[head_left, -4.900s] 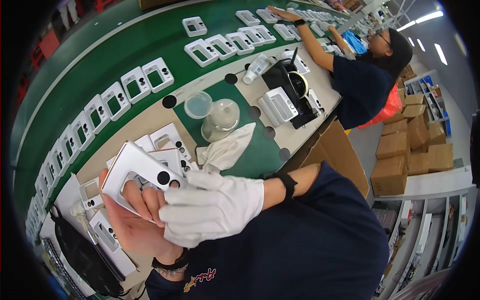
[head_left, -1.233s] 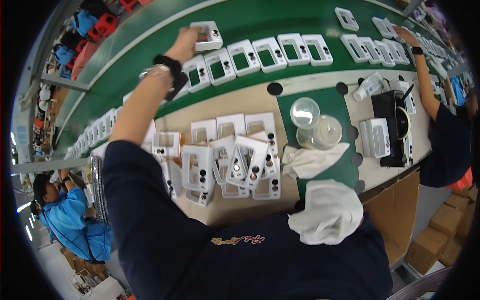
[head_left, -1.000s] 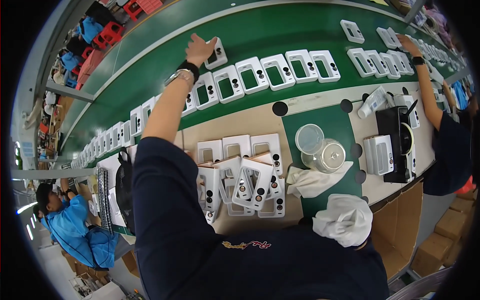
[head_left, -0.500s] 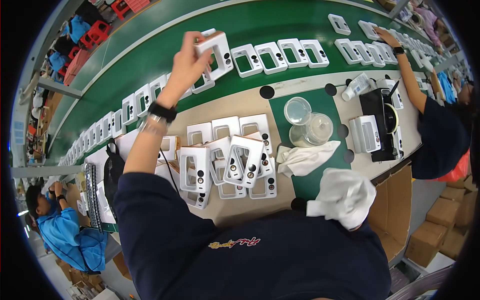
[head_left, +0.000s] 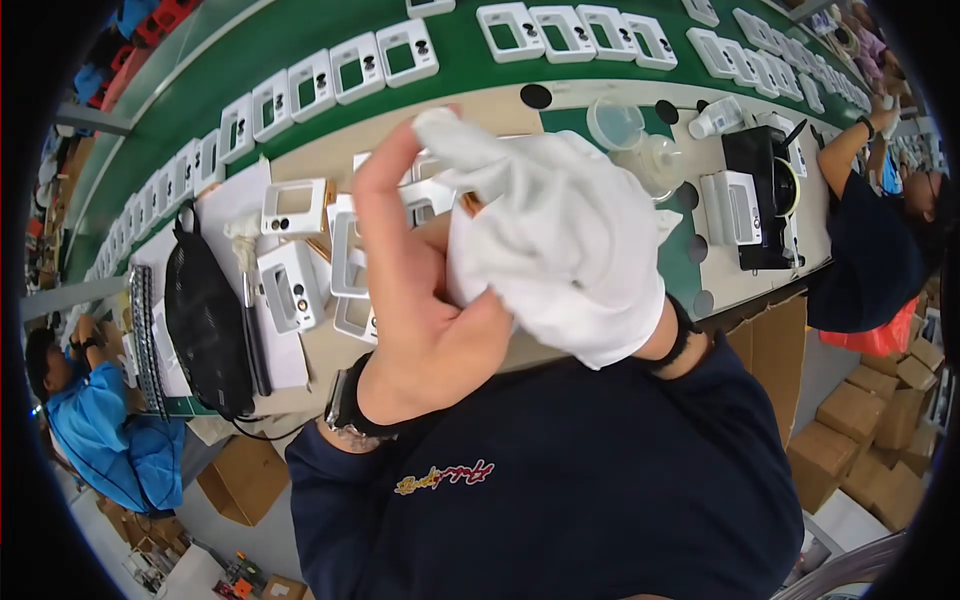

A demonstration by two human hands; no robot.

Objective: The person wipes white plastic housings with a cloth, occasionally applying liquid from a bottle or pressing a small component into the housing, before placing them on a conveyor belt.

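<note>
Both my hands meet in front of my chest over the bench. A crumpled white cloth [head_left: 570, 250] drapes over my right hand and hides its fingers; only the wrist with a dark band shows. My left hand [head_left: 420, 300], with a watch on its wrist, closes on the cloth's left side. Its thumb presses the near edge, and its index finger reaches a narrow end of the cloth. Behind the hands lies a pile of white plastic housings [head_left: 349, 262], mostly covered. One housing [head_left: 290, 287] stands apart to the left, with another [head_left: 295, 207] beyond it.
Rows of housings [head_left: 405, 52] stand on the green conveyor [head_left: 455, 75]. Right of my hands are a clear round container [head_left: 655, 165], a white bottle [head_left: 715, 118] and a black holder [head_left: 750, 165]. A black mesh pouch [head_left: 205, 310] lies left. A co-worker [head_left: 870, 250] works at right.
My left hand has come back from the conveyor, where it held a housing, to the white cloth. My right hand, under the cloth, has moved up and left. The view has shifted.
</note>
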